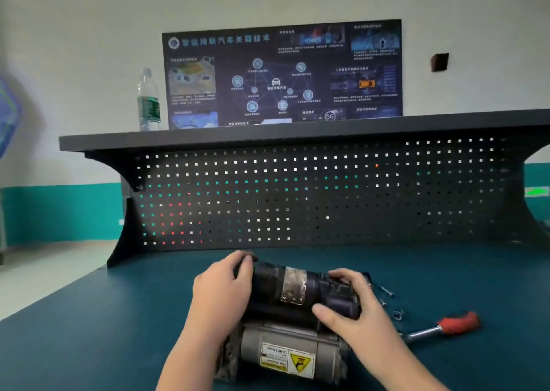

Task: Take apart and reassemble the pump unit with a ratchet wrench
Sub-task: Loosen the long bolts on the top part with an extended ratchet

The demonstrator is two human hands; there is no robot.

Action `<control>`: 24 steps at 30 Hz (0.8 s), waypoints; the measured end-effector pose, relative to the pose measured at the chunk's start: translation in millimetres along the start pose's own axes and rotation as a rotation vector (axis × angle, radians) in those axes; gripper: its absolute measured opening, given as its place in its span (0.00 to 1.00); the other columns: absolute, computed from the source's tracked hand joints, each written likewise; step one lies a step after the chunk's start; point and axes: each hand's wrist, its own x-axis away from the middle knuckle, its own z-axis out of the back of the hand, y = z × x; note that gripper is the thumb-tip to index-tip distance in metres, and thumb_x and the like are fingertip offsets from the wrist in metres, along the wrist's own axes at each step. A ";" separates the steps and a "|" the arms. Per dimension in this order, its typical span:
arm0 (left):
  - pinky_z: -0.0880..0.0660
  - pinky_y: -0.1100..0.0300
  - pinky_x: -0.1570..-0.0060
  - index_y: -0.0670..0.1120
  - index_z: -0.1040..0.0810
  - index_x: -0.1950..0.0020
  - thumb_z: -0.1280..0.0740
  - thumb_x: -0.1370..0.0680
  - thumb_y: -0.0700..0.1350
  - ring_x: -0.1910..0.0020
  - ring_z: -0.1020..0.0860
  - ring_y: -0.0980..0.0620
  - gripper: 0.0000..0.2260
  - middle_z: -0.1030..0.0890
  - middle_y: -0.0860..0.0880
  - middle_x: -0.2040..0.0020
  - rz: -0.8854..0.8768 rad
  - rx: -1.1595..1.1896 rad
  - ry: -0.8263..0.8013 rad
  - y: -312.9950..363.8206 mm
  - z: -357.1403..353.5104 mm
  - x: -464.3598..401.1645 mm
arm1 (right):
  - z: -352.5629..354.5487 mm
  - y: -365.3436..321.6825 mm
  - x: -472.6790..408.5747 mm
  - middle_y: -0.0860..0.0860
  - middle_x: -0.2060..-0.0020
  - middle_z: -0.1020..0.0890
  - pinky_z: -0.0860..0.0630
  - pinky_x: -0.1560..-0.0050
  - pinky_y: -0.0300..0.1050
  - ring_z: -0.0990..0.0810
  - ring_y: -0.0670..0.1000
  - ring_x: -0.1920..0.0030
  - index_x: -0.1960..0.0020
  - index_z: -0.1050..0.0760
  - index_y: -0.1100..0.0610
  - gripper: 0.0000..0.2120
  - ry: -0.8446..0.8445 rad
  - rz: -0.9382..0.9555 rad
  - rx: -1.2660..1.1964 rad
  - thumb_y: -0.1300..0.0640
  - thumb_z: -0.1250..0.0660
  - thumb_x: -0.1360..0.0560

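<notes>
Teal workbench under a black pegboard; low in the frame's centre lies the pump unit, left hand wrapped round its dark cylinder's end, right hand clasping the other end; likely seating or separating halves; next, reach for the ratchet wrench lying lower right.

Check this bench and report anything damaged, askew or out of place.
One thing stands out: the silver label on the pump unit's black cylinder is wrinkled, stained and peeling. Both hands, left and right, grip that cylinder. The red-handled ratchet wrench and small loose metal parts lie on the blue-green benchtop beside it.
</notes>
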 end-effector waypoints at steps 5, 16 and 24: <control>0.32 0.51 0.37 0.67 0.24 0.58 0.41 0.21 0.49 0.46 0.25 0.55 0.13 0.19 0.63 0.60 0.047 0.087 -0.099 -4.9 4.4 1.8 | 0.6 11.2 -5.5 0.32 0.58 0.20 0.29 0.63 0.23 0.20 0.36 0.60 0.45 0.28 0.46 0.22 0.080 0.003 -0.080 0.60 0.23 0.34; 0.42 0.53 0.33 0.63 0.27 0.40 0.37 0.27 0.50 0.29 0.42 0.52 0.17 0.42 0.56 0.26 -0.133 -0.330 -0.241 -3.8 6.4 1.3 | 15.3 28.0 -14.6 0.41 0.58 0.17 0.26 0.52 0.41 0.17 0.43 0.59 0.54 0.25 0.39 0.18 0.165 0.002 -0.168 0.58 0.24 0.35; 0.38 0.51 0.35 0.60 0.33 0.32 0.31 0.31 0.52 0.30 0.37 0.46 0.28 0.49 0.51 0.24 -0.087 -0.525 -0.212 -0.3 -1.3 4.3 | 17.6 27.8 -16.3 0.42 0.58 0.17 0.26 0.52 0.43 0.17 0.44 0.58 0.53 0.25 0.40 0.18 0.151 0.003 -0.209 0.59 0.23 0.35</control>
